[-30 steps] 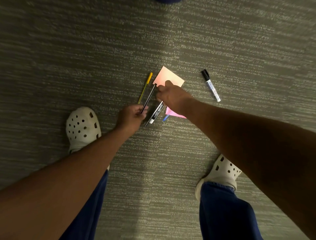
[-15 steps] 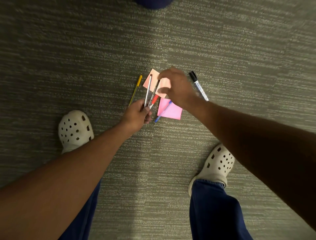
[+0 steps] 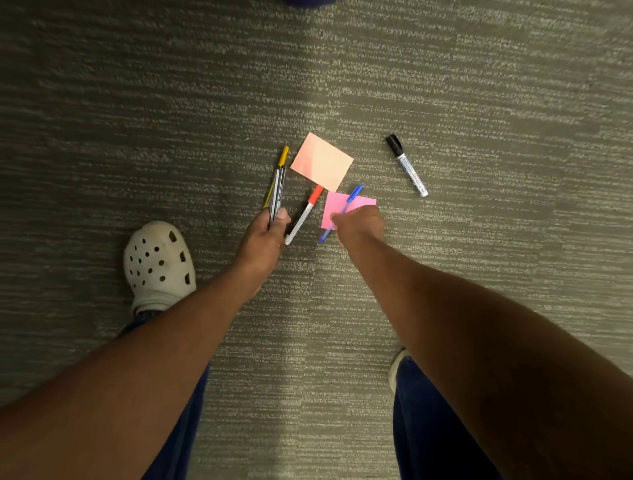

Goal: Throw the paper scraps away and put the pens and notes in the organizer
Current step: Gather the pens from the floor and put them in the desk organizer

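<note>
On the grey carpet, my left hand (image 3: 265,236) is shut on a bundle of thin dark pens (image 3: 278,186) that point away from me. A yellow pen (image 3: 283,156) lies in line with the bundle, and I cannot tell whether it is held. A red-capped marker (image 3: 306,212) slants beside my left thumb. My right hand (image 3: 359,226) pinches a blue pen (image 3: 352,196) that lies across a pink note (image 3: 363,202). A peach note (image 3: 322,161) lies flat just beyond. Off to the right, apart from both hands, is a black-capped marker (image 3: 407,165).
My white clogs stand on the carpet, the left one (image 3: 157,260) beside my left arm and the right one (image 3: 396,368) mostly hidden under my right arm. A dark blue object (image 3: 308,2) shows at the top edge. No organizer or bin is in view.
My right hand left the peach note and came back toward me onto the blue pen. My left hand shifted left with its pens, now over the yellow pen. The red-capped marker lies apart from the bundle.
</note>
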